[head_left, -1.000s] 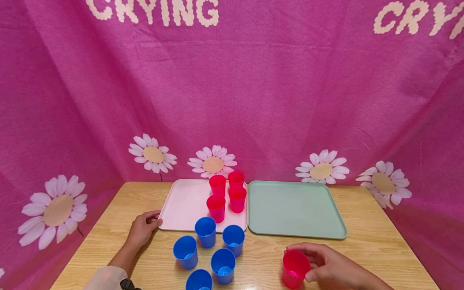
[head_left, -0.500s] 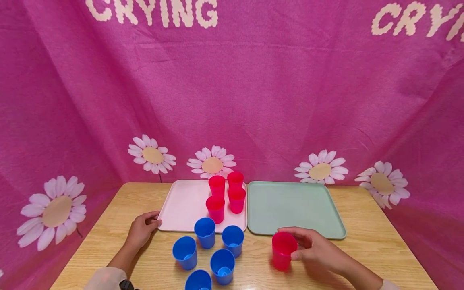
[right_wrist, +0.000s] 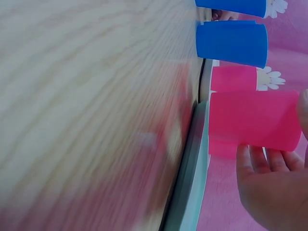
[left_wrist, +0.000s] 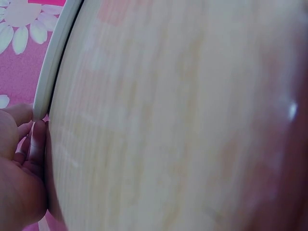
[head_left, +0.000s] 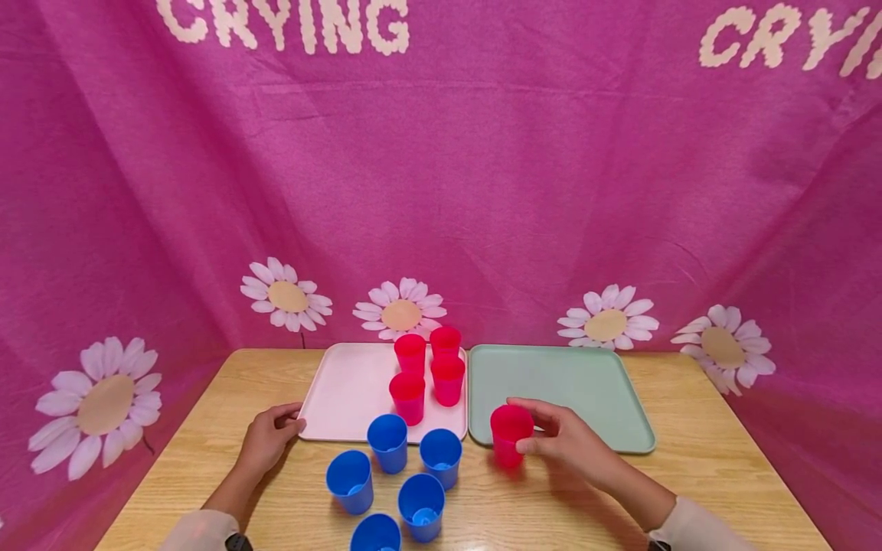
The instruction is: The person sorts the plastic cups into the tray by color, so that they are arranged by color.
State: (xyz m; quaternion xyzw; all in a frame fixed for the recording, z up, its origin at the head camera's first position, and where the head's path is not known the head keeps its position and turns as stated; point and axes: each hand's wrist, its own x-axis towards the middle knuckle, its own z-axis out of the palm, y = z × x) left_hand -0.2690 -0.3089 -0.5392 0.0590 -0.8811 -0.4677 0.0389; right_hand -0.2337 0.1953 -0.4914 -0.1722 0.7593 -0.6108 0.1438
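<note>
My right hand (head_left: 575,448) grips a red plastic cup (head_left: 508,440), thumb on the near side and fingers behind it. In the head view this upright cup overlaps the near left corner of the green tray (head_left: 572,390); the right wrist view shows it above the tabletop. My left hand (head_left: 269,438) holds the near left corner of the pink tray (head_left: 344,398) between thumb and fingers. Several red cups (head_left: 408,399) stand upright in a cluster on the pink tray's right part. In the left wrist view, fingertips (left_wrist: 37,139) meet the tray's rim (left_wrist: 45,86).
Several upright blue cups (head_left: 422,505) stand on the wooden table (head_left: 517,520) in front of the pink tray. The two trays lie side by side at the back. Behind them hangs a magenta cloth (head_left: 482,191) printed with daisies and lettering.
My right hand has carried the red cup leftward and away from me, from the table's near right part to the green tray's near corner. My left hand has stayed at the pink tray.
</note>
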